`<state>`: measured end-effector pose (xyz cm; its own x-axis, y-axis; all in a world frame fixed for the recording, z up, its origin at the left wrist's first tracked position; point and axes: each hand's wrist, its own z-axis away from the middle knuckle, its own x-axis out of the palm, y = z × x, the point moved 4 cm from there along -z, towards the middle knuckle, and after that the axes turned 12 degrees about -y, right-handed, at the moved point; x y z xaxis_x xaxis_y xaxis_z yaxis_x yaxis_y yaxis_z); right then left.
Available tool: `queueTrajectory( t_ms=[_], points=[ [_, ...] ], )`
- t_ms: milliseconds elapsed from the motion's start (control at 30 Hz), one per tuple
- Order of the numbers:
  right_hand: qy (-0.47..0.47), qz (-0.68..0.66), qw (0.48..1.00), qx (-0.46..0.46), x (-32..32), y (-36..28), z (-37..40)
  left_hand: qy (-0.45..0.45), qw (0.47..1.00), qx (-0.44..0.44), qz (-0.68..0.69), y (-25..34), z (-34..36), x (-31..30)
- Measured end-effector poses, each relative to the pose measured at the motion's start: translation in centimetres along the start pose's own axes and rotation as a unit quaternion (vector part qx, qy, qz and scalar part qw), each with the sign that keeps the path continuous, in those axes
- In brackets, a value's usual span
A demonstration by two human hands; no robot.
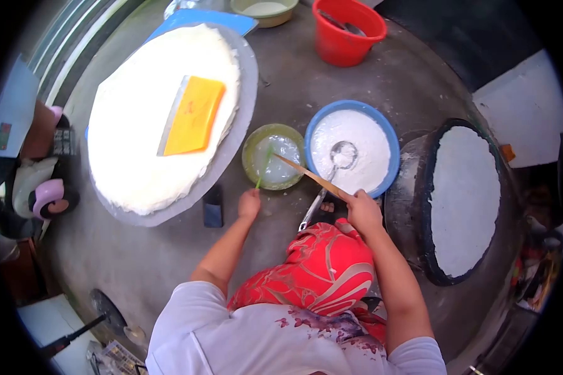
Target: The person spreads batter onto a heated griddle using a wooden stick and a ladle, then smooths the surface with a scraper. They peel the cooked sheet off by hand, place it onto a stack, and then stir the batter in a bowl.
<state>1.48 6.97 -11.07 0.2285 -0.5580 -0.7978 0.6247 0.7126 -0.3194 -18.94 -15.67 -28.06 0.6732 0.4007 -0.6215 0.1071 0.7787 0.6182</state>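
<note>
My left hand point(249, 204) is closed around the end of a thin green brush-like stick point(258, 182), whose far end reaches into a yellow-green bowl point(250, 171) of cloudy liquid. Gripped in my right hand point(363, 214) is a flat wooden stick point(311, 177), its tip over the same bowl near the green stick. Whether the two tools touch cannot be made out. Right of the bowl stands a blue basin point(394, 145) full of white powder or batter. A metal ladle point(313, 210) rests in it, handle toward me.
At left, a white dough-like round point(131, 112) on a grey board bears a yellow scraper point(196, 115). A dark round drum with a pale top point(464, 203) stands right. Behind are a red bucket point(341, 50) and another bowl point(266, 19). A dark flat object point(213, 209) lies left.
</note>
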Motion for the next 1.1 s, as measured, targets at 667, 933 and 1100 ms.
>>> queueTrajectory(
  t_ms=[667,933,1100],
  points=[
    [0.117,-0.277,0.941,0.154,11.9,10.2,3.0,0.344,0.799,0.038,-0.492,16.4,6.3,-22.0],
    [0.011,-0.320,0.935,0.151,16.3,11.1,9.7,0.244,0.885,-0.010,-0.397,15.1,4.2,-23.2],
    [0.008,-0.402,0.900,0.169,14.8,10.3,13.6,0.141,0.884,0.147,-0.421,17.4,3.2,-26.4]
  ],
)
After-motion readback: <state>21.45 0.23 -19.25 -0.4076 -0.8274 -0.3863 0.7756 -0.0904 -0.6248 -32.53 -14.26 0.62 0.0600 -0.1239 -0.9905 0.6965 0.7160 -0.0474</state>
